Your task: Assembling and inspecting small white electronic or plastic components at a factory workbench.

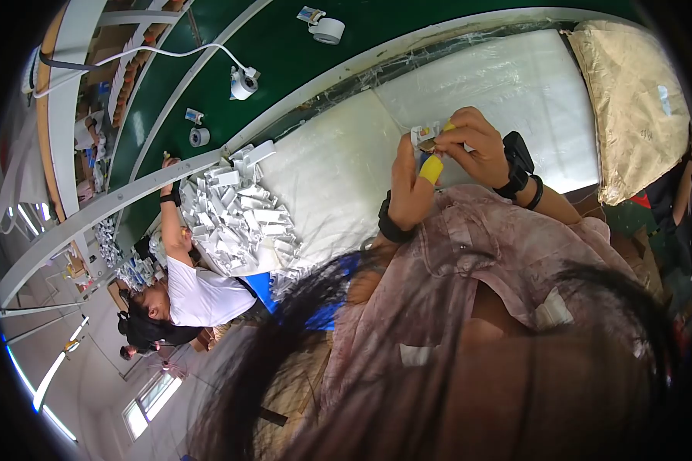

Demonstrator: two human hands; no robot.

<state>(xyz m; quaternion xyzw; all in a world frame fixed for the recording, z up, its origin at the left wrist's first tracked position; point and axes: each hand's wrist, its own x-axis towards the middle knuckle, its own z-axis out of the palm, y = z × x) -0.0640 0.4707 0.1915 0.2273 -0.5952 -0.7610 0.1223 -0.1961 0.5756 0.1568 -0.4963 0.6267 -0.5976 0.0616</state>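
Close in front of me, both hands meet at a small white plastic part (423, 135). My left hand (411, 188) is closed on it, the index finger along its side and the thumb, in a yellow finger cover (431, 169), below. From the right, my right hand (475, 150) pinches at the same part. Something small and brownish shows at its fingertips, too small to name. Another yellow cover (448, 125) shows at one of that hand's fingers. Beneath the hands lies a work surface wrapped in clear film (496, 81).
To the left lies a heap of white plastic pieces (242, 211). Beyond runs a green conveyor belt (277, 46) carrying several white round units, one with a cable (243, 83). A tan sack (630, 100) stands right. A co-worker in a white shirt (204, 296) reaches toward the belt.
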